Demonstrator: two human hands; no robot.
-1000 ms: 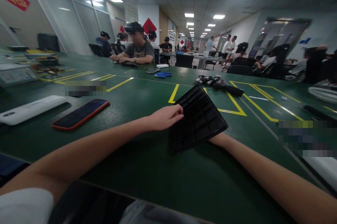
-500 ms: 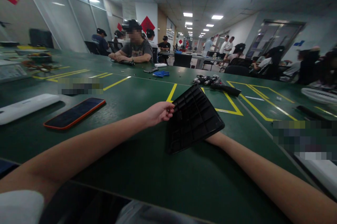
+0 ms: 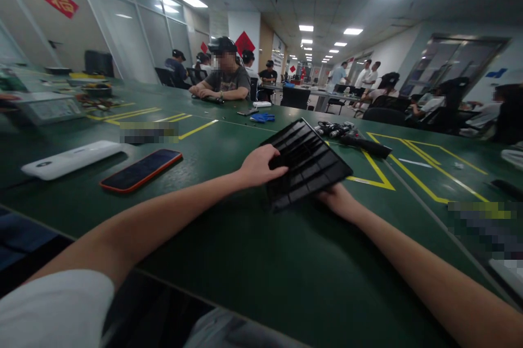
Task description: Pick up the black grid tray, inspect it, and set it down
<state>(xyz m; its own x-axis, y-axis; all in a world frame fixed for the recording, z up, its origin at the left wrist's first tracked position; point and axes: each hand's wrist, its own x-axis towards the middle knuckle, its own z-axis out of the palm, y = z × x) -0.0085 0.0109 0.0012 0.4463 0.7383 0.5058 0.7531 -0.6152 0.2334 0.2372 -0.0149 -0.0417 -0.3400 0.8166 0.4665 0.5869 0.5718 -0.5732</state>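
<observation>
Left hand (image 3: 258, 168), curled, grip unclear, touches a ribbed black tray (image 3: 312, 165); right hand (image 3: 338, 199), fingers hidden, holds it.

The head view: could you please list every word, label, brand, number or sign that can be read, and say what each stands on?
"福": on the tilted red sign at upper left.
Too small or blurred to read: the red diamond-shaped sign on the white pillar; the print on the dark grey T-shirt; the markings on the white box.
None visible: the black ribbed plastic tray.
</observation>
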